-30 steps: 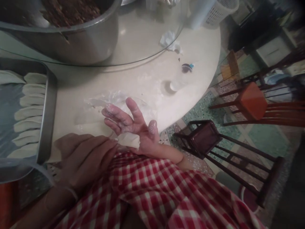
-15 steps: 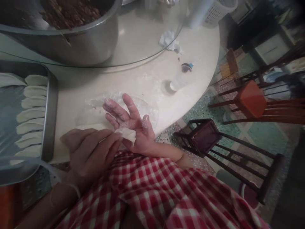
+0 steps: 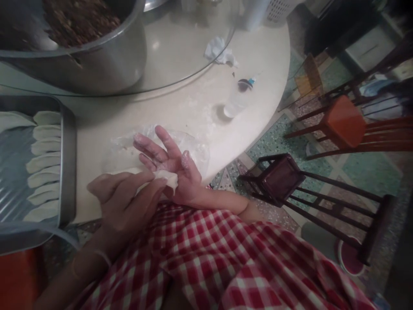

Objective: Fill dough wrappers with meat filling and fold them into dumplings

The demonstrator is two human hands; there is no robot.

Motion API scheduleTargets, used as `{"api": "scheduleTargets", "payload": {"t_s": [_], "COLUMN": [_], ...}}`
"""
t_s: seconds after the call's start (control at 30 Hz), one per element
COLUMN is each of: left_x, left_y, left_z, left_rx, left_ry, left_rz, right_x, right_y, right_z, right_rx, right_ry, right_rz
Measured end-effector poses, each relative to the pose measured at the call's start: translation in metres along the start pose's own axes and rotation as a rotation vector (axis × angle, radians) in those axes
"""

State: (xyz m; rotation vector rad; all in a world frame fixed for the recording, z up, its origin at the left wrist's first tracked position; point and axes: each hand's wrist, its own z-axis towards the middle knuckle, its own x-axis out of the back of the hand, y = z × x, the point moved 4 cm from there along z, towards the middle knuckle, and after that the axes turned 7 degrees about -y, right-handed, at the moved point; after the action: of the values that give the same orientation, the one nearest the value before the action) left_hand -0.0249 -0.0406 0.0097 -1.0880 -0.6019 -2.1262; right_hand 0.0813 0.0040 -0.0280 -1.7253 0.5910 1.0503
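My left hand point(image 3: 129, 202) comes in from the lower left, its fingers closed on a pale dough dumpling point(image 3: 168, 177). Much of the dumpling is hidden behind those fingers; one end sticks out over my other palm. Palm up, my right hand point(image 3: 176, 165) has floury fingers spread apart, and I cannot tell whether the dumpling touches its palm. Beneath both hands a clear plastic sheet point(image 3: 196, 144) lies on the table point(image 3: 97, 116). At the left, a metal tray point(image 3: 68, 163) carries a column of folded dumplings point(image 3: 45, 163).
A big metal pot point(image 3: 106, 64) of dark minced filling point(image 3: 80, 21) stands on a glass turntable point(image 3: 180, 51). Crumpled tissue point(image 3: 219, 51) and a small clear container point(image 3: 235, 103) are farther right. Past the table's curved edge are a dark chair point(image 3: 280, 178) and an orange chair point(image 3: 343, 122).
The view has shifted slightly. My left fingers have slid a little along the dumpling towards its end above my right palm. My right hand keeps its spread shape.
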Motion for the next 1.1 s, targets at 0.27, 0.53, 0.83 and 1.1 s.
{"api": "scheduleTargets", "payload": {"t_s": [0.27,0.53,0.83,1.1], "left_x": [-0.005,-0.008,-0.012,-0.003], "left_y": [-0.006,-0.01,-0.016,-0.014], "left_z": [-0.007,-0.003,0.017,0.011], "left_rx": [0.134,0.084,0.21,0.119], "left_ry": [-0.011,-0.11,-0.192,-0.082], "left_rz": [-0.004,0.002,-0.074,-0.027], "right_x": [0.011,0.011,0.01,0.013], "right_y": [0.01,0.011,0.009,0.0], "right_z": [0.009,0.016,0.016,0.011], "right_rx": [0.103,-0.054,-0.103,-0.001], "right_ry": [-0.17,-0.092,-0.017,-0.038], "right_rz": [0.057,0.21,0.275,0.286]}}
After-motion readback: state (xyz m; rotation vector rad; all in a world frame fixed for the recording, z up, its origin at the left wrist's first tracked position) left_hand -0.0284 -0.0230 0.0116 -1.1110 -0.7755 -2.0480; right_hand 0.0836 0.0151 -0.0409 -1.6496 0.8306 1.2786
